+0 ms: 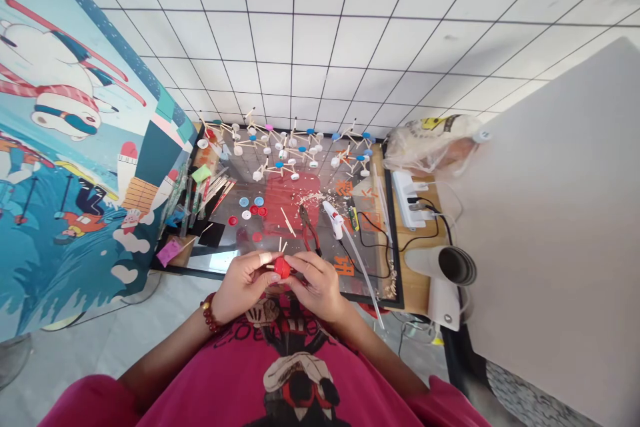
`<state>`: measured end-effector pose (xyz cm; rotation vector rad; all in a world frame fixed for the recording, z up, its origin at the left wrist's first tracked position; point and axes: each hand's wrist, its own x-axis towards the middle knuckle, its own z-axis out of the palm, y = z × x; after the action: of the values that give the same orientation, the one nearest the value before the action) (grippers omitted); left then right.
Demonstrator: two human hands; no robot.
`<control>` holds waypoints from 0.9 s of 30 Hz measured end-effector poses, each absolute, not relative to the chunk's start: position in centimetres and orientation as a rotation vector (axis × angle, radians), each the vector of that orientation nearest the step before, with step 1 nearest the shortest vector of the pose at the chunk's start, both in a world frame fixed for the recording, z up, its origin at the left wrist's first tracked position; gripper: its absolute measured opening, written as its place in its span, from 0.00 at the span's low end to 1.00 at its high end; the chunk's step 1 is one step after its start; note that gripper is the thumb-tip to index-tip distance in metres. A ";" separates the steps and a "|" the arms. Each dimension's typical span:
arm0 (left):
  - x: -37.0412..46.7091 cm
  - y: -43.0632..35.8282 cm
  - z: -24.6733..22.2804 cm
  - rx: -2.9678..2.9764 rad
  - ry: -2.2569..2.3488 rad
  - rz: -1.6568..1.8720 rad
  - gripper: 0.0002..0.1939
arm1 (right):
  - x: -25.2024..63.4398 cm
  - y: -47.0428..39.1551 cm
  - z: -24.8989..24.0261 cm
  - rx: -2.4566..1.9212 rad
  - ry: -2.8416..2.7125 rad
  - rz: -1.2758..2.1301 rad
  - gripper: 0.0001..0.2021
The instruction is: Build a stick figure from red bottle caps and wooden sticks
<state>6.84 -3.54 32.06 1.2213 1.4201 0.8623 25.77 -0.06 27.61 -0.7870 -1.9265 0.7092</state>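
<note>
A red bottle cap (pixel 283 267) is pinched between my left hand (pixel 245 285) and my right hand (pixel 319 285), close to my body at the table's front edge. The fingertips of both hands are closed on it and hide part of it. A short wooden stick (pixel 270 266) shows at the cap's left side, by my left fingers. Just beyond my hands lie short cut sticks (pixel 283 245) and longer sticks (pixel 288 221). Red-handled pliers (pixel 310 232) rest beyond my right hand, and a white glue gun (pixel 334 219) lies to their right.
Loose caps (pixel 244 201) lie left of centre. Stick-and-cap models (pixel 280 147) line the back. Wood bits (pixel 320 198) are scattered mid-table. Bundled sticks (pixel 217 188) lie at left. On the right are a power strip (pixel 410 199), cables, paper cups (pixel 453 265) and a plastic bag (pixel 433 143).
</note>
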 end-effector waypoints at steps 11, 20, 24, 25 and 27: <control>7.2 -4.0 32.1 0.840 1.269 0.893 0.16 | 25.5 0.1 28.1 -0.791 -1.992 0.738 0.13; 6.7 -3.9 31.9 0.845 1.246 0.889 0.18 | 25.8 0.1 28.0 -0.803 -2.049 0.748 0.15; 7.1 -4.0 31.4 0.807 1.241 0.973 0.25 | 26.0 0.2 27.7 -0.821 -2.036 0.701 0.15; 7.2 -4.0 31.3 0.814 1.276 0.995 0.25 | 26.0 0.2 27.6 -0.821 -2.036 0.697 0.17; 7.4 -3.9 31.2 0.829 1.346 1.062 0.22 | 26.0 0.2 27.4 -0.823 -2.038 0.709 0.17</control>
<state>7.39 -3.90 31.22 0.8291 1.3462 1.0616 26.04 0.18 27.42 -0.8225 -2.0377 0.7089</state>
